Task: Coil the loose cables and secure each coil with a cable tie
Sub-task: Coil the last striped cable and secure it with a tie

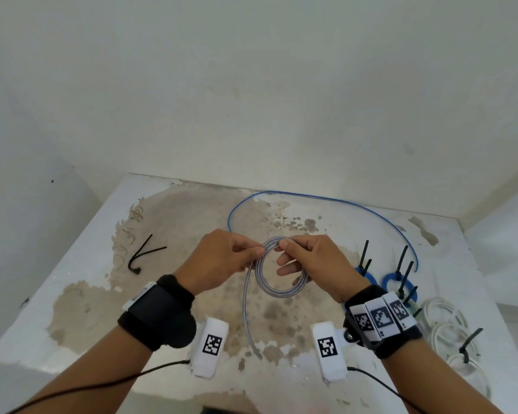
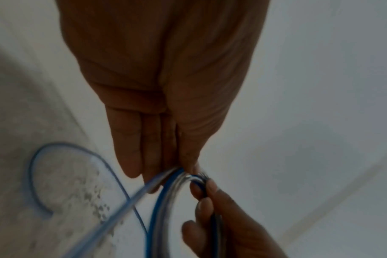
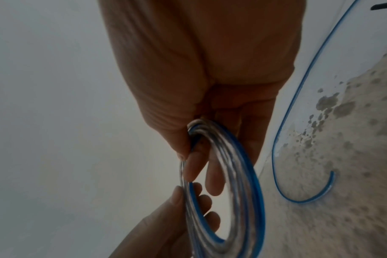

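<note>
A clear cable with a blue stripe is wound into a small coil (image 1: 278, 289) held above the table. My left hand (image 1: 222, 261) pinches the coil's top left, and my right hand (image 1: 308, 258) pinches its top right between thumb and fingers. The coil's loose tail (image 1: 246, 318) hangs down toward the table's front. In the left wrist view the coil (image 2: 164, 197) runs between my fingertips. The right wrist view shows the coil (image 3: 239, 174) passing under my thumb. A loose thin blue cable (image 1: 335, 201) lies curved across the back of the table. A black cable tie (image 1: 144, 255) lies at the left.
Tied blue coils (image 1: 392, 280) with black ties stand at the right. White tied coils (image 1: 446, 327) lie near the right front edge. The table (image 1: 81, 297) is white with worn brown patches. Walls close in behind and on both sides.
</note>
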Motion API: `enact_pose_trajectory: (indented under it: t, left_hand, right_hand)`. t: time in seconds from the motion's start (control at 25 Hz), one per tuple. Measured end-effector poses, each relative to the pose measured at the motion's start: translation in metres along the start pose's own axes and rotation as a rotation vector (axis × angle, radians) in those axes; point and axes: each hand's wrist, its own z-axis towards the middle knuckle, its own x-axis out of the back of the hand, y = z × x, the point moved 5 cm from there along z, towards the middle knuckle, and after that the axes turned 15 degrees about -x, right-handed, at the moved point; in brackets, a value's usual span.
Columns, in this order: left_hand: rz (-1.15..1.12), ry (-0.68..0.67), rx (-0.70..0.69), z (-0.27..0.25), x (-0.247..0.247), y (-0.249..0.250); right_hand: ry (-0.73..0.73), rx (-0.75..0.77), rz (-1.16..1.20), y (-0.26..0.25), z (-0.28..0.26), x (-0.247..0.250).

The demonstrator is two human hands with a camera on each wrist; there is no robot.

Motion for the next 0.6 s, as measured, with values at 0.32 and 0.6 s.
enact_pose_trajectory:
  t: [0.32,0.6]
  left_hand:
    - [-0.39,-0.032,0.213,-0.019,-0.025,-0.005]
    - [-0.519,0.015,0.243,-0.025,-0.032,-0.005]
  right_hand:
    - [-0.083,-0.052,0.035,0.01,-0.005,-0.003]
    - [-0.14,-0.108,-0.006,0.009,-0.007,-0.001]
